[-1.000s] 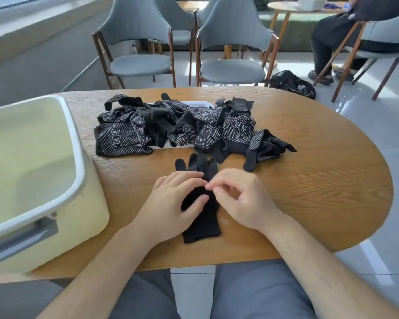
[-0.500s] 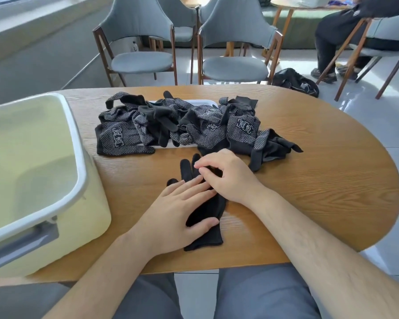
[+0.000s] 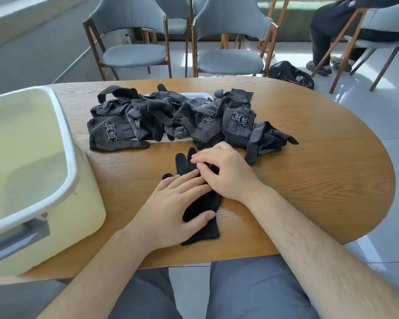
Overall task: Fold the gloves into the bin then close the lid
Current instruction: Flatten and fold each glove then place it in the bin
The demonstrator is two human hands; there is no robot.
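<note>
On the table [image 3: 309, 180], our flat, released left hand [image 3: 171, 208] pins the glove [image 3: 203, 203]; we cannot tell whether our curled right hand [image 3: 226, 173] pinches it, risking a slipped fold.

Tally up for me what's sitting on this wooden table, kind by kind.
Pale yellow bin: 1
Plain black glove lying apart: 1
Heap of dotted black gloves: 1 (too tangled to count singly)
White flat panel under the heap, perhaps a lid: 1
Total: 4, counting the heap as one
</note>
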